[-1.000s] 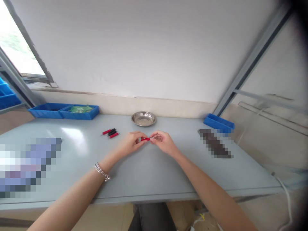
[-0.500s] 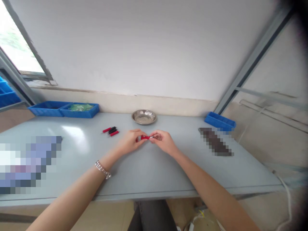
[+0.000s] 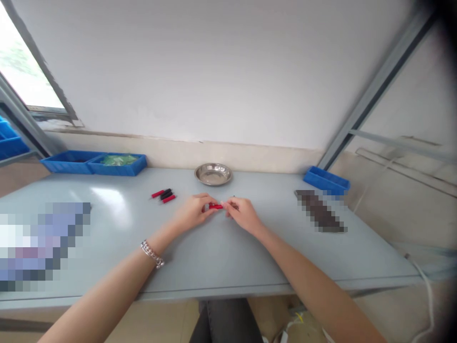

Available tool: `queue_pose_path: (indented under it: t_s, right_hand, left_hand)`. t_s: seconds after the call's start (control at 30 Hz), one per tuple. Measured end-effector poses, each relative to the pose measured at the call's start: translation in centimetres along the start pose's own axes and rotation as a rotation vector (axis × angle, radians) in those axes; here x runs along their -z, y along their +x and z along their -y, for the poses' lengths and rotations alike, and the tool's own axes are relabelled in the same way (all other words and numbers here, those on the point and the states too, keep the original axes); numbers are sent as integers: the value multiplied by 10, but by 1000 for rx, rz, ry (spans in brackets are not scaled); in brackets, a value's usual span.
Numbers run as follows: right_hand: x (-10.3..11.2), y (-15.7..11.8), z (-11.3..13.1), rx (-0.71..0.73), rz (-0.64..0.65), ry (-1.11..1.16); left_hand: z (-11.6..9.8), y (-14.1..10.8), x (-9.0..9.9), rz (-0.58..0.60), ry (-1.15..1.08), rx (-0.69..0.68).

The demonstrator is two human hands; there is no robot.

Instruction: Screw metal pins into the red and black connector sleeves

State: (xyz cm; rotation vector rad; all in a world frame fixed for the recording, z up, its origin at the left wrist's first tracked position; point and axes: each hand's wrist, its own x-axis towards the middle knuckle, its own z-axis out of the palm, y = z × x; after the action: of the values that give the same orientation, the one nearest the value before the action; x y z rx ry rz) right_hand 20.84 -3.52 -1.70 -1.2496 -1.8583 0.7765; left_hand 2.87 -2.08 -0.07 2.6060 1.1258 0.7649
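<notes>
Left hand and right hand are held close together above the grey metal work surface, with a short red tubular sleeve between them, just over the surface and near its middle. Left fingers are curled and pinching the sleeve's left end. Right fingers are pressed together at its right end, touching it, but it can't be told whether they hold the sleeve alone or something hidden inside the grip. Main difference from the earlier frames: the thin silver pin that stuck out of the sleeve's right end no longer shows, and the right fingers now sit right up against the red. Can't tell if the pin is hidden or pushed in. A silver chain bracelet is on the left wrist. Beyond the hands, left of centre, is a small group of red and black cylindrical pieces, near the left hand but not touching it. A round stainless steel dish sits by the back edge, with two joined blue plastic trays further left and a single blue plastic tray at the back right corner. Bare surface runs from the hands to the front edge, with open room on both sides up to two pixelated objects, and.
</notes>
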Motion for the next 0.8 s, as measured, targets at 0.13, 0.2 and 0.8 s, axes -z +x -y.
queue_pose_path:
  t_s: [0.13, 0.2, 0.8]
  right_hand:
    - [4, -2, 2, 95, 28, -169]
    - [6, -3, 4, 127, 32, -231]
    - [4, -5, 5, 101, 77, -194]
  left_hand:
    - [-1, 1, 1, 0, 6, -5]
    - [-1, 1, 3, 4, 2, -2]
    - [0, 0, 2, 5, -20, -21]
